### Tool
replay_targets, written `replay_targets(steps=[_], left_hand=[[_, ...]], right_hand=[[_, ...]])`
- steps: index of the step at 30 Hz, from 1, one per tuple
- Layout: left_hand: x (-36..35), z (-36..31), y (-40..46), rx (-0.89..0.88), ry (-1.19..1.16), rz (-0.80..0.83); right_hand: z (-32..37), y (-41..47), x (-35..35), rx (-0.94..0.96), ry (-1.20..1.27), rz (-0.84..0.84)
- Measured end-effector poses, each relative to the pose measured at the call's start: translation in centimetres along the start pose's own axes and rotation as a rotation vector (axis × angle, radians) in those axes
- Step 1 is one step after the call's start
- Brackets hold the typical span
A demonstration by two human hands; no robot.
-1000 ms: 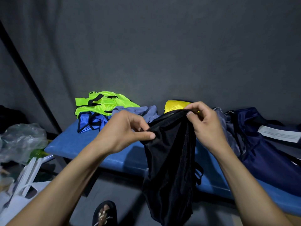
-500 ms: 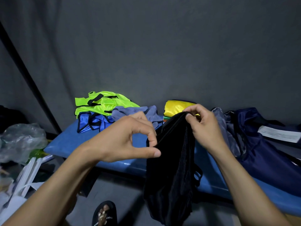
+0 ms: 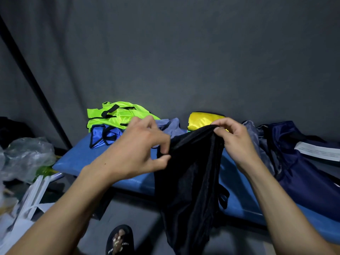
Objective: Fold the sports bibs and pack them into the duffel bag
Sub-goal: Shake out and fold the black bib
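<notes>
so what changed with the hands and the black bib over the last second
The left hand let go of the black bib half a second ago, then took hold again at its upper left edge, now pinching it with the fingers. The right hand kept its pinch on the top edge. The bib still hangs in front of the blue bench; the bib pile and duffel bag stayed put.

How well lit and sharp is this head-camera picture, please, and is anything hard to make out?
Head view: dim overall, wide-angle bending at the edges; the black bib shows as a near-featureless dark mass; both hands, left hand and right hand, look fairly sharp.
</notes>
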State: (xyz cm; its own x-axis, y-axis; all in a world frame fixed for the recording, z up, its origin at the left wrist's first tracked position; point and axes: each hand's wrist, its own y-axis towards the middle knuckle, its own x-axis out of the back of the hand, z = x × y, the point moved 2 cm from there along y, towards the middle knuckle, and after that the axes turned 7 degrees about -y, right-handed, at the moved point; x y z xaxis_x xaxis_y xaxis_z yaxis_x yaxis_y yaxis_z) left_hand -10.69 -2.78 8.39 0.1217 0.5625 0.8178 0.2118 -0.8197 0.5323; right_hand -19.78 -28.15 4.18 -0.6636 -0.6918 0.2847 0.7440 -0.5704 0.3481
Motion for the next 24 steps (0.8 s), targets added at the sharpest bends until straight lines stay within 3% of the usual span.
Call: replay_targets(steps=[4,7,8,11,12,14,18,20,22,24], left_hand=[[-0.9,-1.3,0.0,0.113,-0.665,0.07],[-1.0,-1.8,0.2,0.147,-0.843,0.119],[-0.9,-1.4,0.1,0.135,-0.739,0.133],[0.2,0.9,0.2,0.011,0.123,0.02],[0.6,1.5,0.2,0.036,0.28,-0.018],[0.8,1.9,0.0,0.064,0.28,-0.032],[-0.3,0.1,-0.2,0.122,-0.421,0.235],[-0.4,-0.4,-0.2,0.212,-0.613,0.382],[-0.8,0.0,-0.4,0.2,-0.422,0.465],[-1.5,0.8,-0.6,0.095,0.072,0.363]], right_hand=[[-0.2,0.2,-0.5,0.011,0.012,0.036],[0.0,-0.1,-0.9,0.049,-0.02,0.086],[-0.1,-0.1,-0.8,0.039,-0.005,0.084],[-0.1,0.0,0.0,-0.044,0.149,0.061],[-0.1,0.0,0.1,-0.057,0.178,0.076],[0.2,-0.3,-0.3,-0.052,0.222,0.135],[0.5,-0.5,-0.7,-0.092,0.307,0.164],[0.6,-0.5,-0.8,-0.108,0.319,0.154],[0.6,-0.7,-0.9,-0.119,0.348,0.135],[0.6,-0.7,-1.0,-0.127,0.369,0.105]])
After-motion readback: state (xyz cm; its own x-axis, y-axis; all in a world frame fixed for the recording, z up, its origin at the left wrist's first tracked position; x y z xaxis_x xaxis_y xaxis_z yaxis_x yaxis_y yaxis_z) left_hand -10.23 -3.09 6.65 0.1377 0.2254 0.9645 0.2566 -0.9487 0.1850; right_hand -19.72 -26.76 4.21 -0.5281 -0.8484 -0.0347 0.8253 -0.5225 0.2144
